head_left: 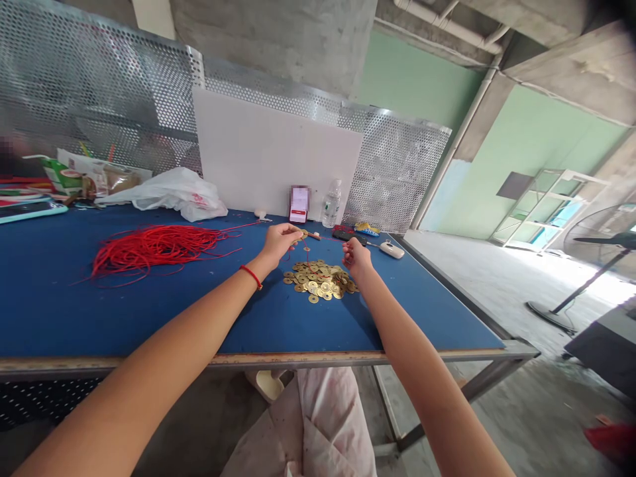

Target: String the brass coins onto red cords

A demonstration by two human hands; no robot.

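A pile of brass coins with holes [322, 279] lies on the blue table mat [298, 328]. Above the pile's left side, my left hand [281, 242] is closed on a brass coin [302, 234], with thin red cord hanging near it. My right hand [354, 256] is above the pile's right side, its fingers pinched together; a thin red cord runs toward it, but what lies between the fingertips is too small to make out. Left of my hands, a large bundle of red cord [159, 250] rests on the mat.
Behind the coins stand a phone [299, 204] and a clear bottle [332, 204] against a white board. A white plastic bag [173, 192] lies at the back left. A dark object [348, 235] and a white fob [391, 249] are beyond my right hand.
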